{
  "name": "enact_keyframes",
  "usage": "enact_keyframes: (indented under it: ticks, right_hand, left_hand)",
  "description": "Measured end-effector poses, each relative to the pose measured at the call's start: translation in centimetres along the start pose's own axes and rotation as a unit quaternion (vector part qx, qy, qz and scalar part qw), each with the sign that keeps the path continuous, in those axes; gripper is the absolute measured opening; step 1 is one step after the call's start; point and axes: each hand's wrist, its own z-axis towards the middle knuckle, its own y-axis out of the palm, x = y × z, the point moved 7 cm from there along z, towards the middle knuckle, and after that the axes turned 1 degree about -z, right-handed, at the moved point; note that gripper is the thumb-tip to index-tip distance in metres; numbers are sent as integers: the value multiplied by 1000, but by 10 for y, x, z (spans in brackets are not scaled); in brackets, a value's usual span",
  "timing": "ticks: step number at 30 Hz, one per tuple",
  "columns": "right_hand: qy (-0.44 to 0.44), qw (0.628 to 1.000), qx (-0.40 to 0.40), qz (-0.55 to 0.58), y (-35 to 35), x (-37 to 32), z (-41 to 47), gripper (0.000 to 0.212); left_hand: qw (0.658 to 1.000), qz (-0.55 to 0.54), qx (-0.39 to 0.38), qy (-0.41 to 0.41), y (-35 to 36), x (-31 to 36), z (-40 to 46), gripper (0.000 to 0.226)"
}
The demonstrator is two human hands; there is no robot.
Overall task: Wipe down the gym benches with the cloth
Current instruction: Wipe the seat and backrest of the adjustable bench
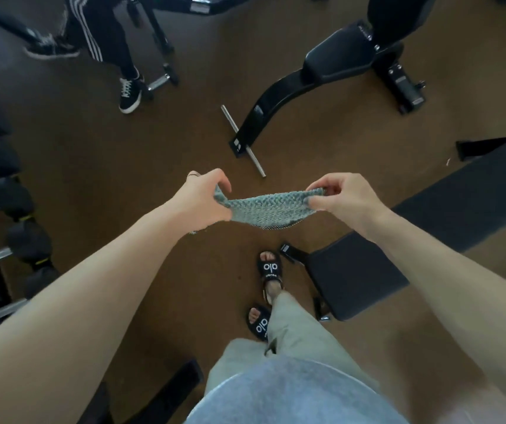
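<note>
Both hands up front, held apart: left hand (202, 198) pinches one end of the teal cloth (265, 208), right hand (345, 197) pinches the other, and it sags between them above the brown floor (123, 142). Just below to the right sits a black bench (358, 273) beside the sandalled feet (270, 270). Farther ahead, another bench (337, 61) on its frame. Dumbbells (6, 191) line the left edge; a second person's striped trousers (98, 29) at top left.
</note>
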Motion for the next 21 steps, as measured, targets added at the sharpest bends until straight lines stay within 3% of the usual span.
enact_keyframes:
  ticks: [2,4,6,8,12,14,16,21]
  right_hand:
    - [-28,994,-19,-105,-4,-6,20,23]
    - [-64,981,3,-184,-11,-14,39,21]
    - [-79,974,34,-210,-23,-22,57,10]
    - [-74,975,33,-206,-36,-29,74,17]
    - [-31,993,14,-113,-58,-42,102,20]
    - [5,999,23,-26,-66,-49,115,32]
    - [28,998,28,50,-70,-59,129,39]
    - [88,977,-2,195,-57,-91,173,25]
  left_hand:
    - [997,60,45,27,-18,12,22,23]
    - [993,88,59,49,-34,23,42,16]
    - [989,123,59,65,-49,33,61,15]
    - [979,181,53,83,-66,45,77,18]
    - [957,244,51,151,-92,79,110,26]
    - [956,244,47,157,-101,96,131,33]
    - [971,196,31,131,-106,111,154,39]
    - [986,56,-78,136,-97,154,210,38]
